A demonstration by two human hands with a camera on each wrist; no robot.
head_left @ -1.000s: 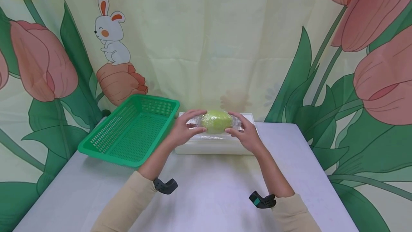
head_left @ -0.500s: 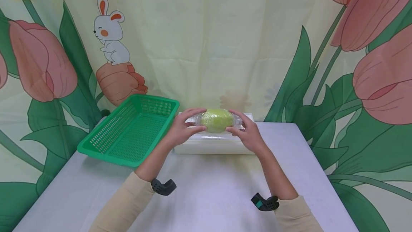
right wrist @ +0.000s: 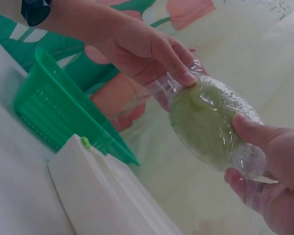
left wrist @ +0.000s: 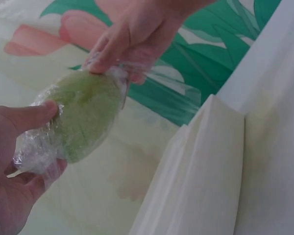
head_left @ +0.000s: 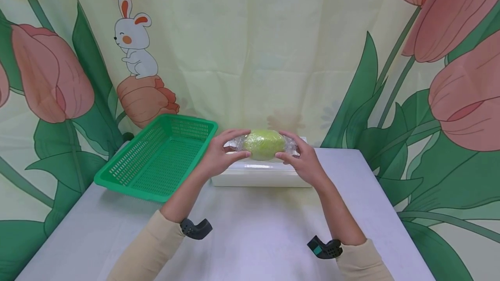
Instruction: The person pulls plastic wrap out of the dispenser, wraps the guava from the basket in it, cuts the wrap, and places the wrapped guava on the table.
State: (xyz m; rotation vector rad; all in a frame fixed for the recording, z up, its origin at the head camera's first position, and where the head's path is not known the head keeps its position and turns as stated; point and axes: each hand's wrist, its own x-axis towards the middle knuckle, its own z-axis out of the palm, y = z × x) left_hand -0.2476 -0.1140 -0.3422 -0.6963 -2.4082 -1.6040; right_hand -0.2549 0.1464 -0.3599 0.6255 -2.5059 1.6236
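A pale green oval fruit [head_left: 264, 144] wrapped in clear plastic film is held up between both hands in the head view. My left hand [head_left: 223, 153] grips its left end, thumb at the front and fingers behind. At the other end, my right hand [head_left: 304, 158] pinches the gathered film [head_left: 291, 145]. Crinkled film [left wrist: 39, 147] bunches around the left thumb and fingers in the left wrist view. From the right wrist view, the fruit [right wrist: 208, 122] lies tightly covered, with both thumbs on its wrapped ends.
Below the fruit stands a long white plastic-wrap dispenser [head_left: 261, 179], with a small green piece [right wrist: 85, 142] at one end. A green perforated basket [head_left: 156, 159] sits to its left. Both are on a white-covered table [head_left: 250, 229], before a tulip-patterned curtain [head_left: 250, 55].
Both hands have raised the wrapped fruit slightly. They have drawn a little farther apart, and the forearms have spread outward. The basket and dispenser have stayed put.
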